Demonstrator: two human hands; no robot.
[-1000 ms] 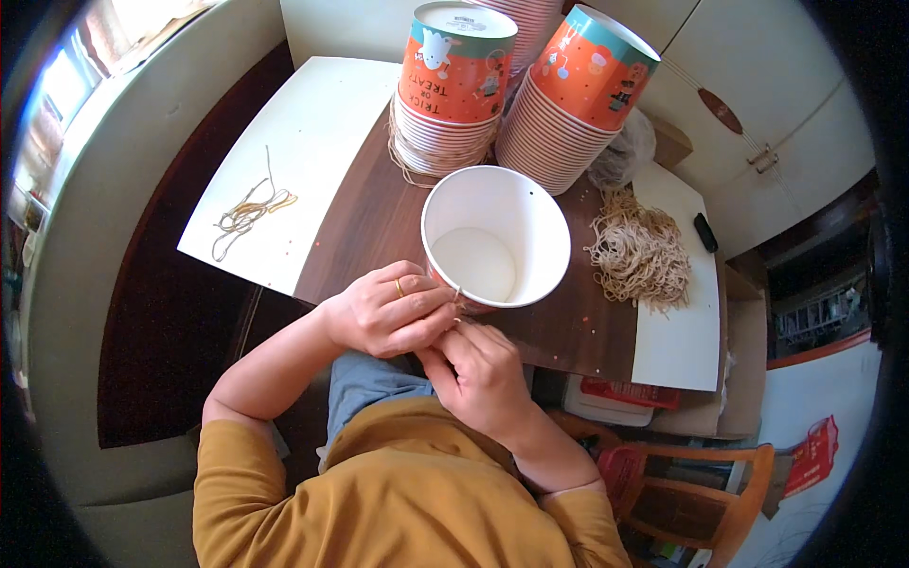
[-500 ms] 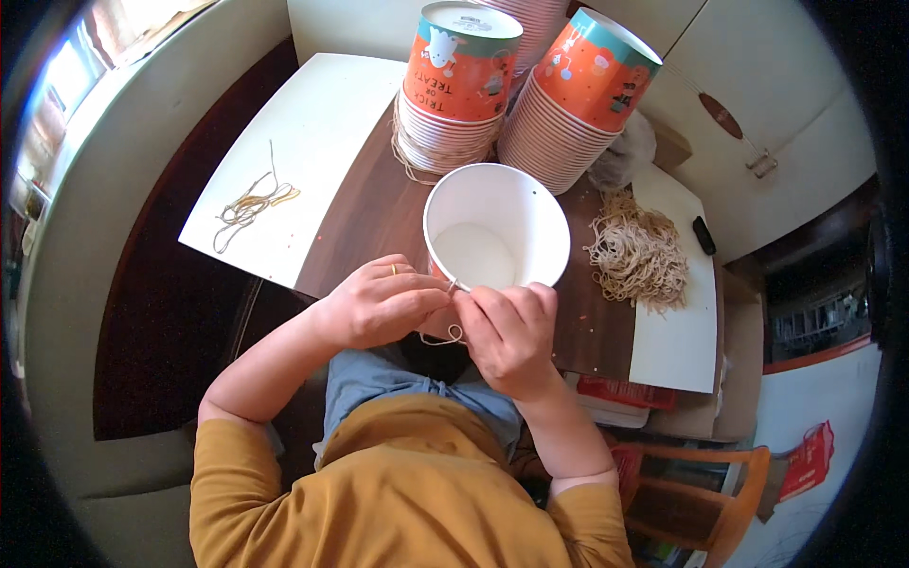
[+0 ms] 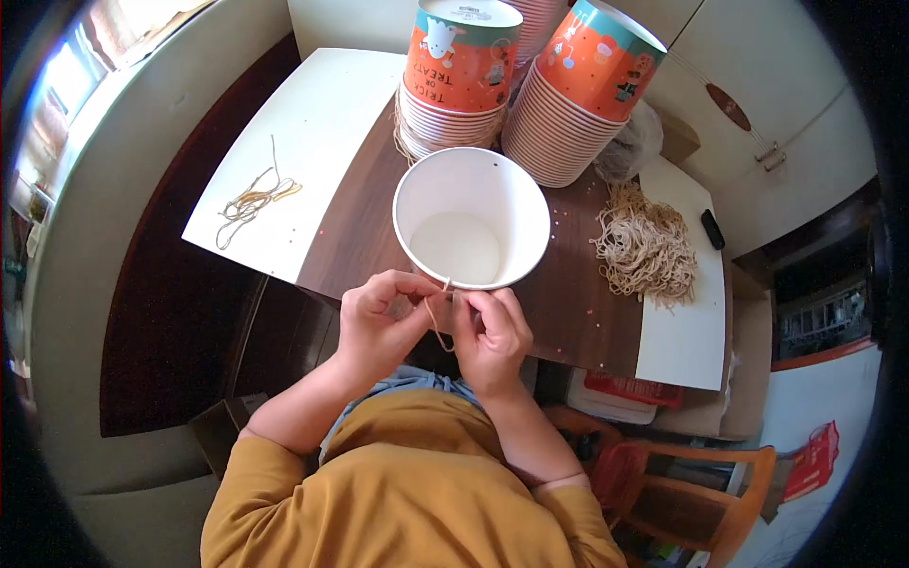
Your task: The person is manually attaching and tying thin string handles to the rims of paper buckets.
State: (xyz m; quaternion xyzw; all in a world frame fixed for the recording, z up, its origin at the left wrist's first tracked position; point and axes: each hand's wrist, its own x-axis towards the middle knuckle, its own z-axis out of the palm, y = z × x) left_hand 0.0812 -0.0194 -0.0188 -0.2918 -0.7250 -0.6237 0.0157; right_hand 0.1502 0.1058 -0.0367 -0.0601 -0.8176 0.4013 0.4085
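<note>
A white paper bucket (image 3: 471, 220) stands open on the brown table (image 3: 578, 303), its near rim right in front of my hands. My left hand (image 3: 377, 324) and my right hand (image 3: 490, 333) sit close together at that rim, each pinching part of a thin tan string loop (image 3: 436, 322) that hangs between them. The loop seems to pass through the bucket wall near the rim; the exact spot is hidden by my fingers.
Two tall stacks of orange printed buckets (image 3: 461, 76) (image 3: 576, 95) stand behind the white one. A heap of tan strings (image 3: 649, 248) lies to the right, a few loose strings (image 3: 248, 203) on a white sheet (image 3: 303, 133) to the left. A wooden chair (image 3: 701, 492) is at lower right.
My right hand has come up from my lap to the bucket's rim and both hands now pinch the string there. The bucket sits closer to my hands.
</note>
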